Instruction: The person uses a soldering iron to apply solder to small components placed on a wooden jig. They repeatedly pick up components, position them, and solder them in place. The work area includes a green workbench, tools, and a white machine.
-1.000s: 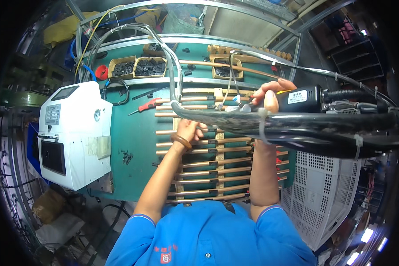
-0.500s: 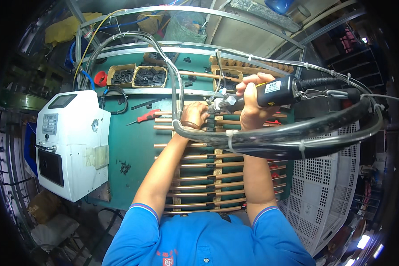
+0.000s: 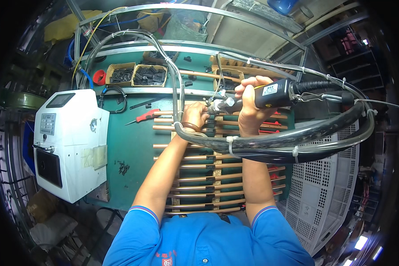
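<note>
My right hand (image 3: 252, 108) is wrapped round a black hand-held power tool (image 3: 275, 93) with a pale fitting at its left end, at centre right. My left hand (image 3: 195, 114) has its fingers curled under that end, beside a copper-coloured rod; what it holds is too small and hidden to make out. Several such rods (image 3: 228, 166), with black pieces along them, lie crosswise on wooden strips on the green bench (image 3: 126, 186). A thick cable bundle (image 3: 266, 143) arches over both forearms. A red-handled screwdriver (image 3: 144, 116) lies left of my left hand.
A white machine (image 3: 66, 142) stands at the left. Cardboard boxes of black parts (image 3: 149, 76) and a red cup (image 3: 98, 78) sit at the back, within a metal frame (image 3: 111, 14). A white perforated plastic crate (image 3: 312, 181) is at the right; hoses run across the upper view.
Over the last second my right hand and the tool moved leftward. My left hand moved up to meet the tool's end. The cable bundle shifted; little differs in the last half second.
</note>
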The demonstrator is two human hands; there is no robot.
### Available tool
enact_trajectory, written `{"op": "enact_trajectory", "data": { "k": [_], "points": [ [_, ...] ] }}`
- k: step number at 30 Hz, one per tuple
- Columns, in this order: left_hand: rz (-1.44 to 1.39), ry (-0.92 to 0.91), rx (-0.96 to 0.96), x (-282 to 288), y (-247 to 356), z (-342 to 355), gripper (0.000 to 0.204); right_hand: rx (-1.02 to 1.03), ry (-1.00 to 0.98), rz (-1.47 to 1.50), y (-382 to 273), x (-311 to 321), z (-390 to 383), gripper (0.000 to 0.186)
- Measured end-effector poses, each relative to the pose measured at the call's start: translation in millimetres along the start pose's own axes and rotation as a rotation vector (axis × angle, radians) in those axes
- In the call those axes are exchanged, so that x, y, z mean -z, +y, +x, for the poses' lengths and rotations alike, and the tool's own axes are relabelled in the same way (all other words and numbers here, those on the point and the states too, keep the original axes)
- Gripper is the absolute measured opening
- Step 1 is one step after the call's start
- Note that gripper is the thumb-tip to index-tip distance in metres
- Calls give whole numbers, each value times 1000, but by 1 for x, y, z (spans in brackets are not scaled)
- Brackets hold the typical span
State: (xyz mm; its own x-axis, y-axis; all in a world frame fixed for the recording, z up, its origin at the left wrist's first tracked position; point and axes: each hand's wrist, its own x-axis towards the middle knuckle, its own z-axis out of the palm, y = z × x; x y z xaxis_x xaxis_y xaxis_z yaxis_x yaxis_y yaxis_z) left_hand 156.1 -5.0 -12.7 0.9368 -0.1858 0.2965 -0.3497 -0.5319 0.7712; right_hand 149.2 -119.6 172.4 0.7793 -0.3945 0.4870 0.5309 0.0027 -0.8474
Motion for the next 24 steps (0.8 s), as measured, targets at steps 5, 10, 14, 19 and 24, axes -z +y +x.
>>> {"op": "enact_trajectory", "data": {
  "k": [5, 10, 14, 19, 24],
  "points": [
    [32, -95, 79, 4, 4, 1, 22, -13, -5, 47, 2, 1, 0, 31],
    [70, -106, 52, 4, 1, 0, 22, 1, -12, 28, -1, -2, -2, 28],
    [51, -125, 55, 5, 1, 0, 21, -7, 0, 26, -1, -1, -2, 28],
    [70, -104, 43, 5, 5, 0, 20, -6, -1, -1, 1, 1, 1, 28],
    [-12, -48, -7, 1, 0, -1, 20, 13, 1, 14, 5, 0, 6, 27]
  ]
}}
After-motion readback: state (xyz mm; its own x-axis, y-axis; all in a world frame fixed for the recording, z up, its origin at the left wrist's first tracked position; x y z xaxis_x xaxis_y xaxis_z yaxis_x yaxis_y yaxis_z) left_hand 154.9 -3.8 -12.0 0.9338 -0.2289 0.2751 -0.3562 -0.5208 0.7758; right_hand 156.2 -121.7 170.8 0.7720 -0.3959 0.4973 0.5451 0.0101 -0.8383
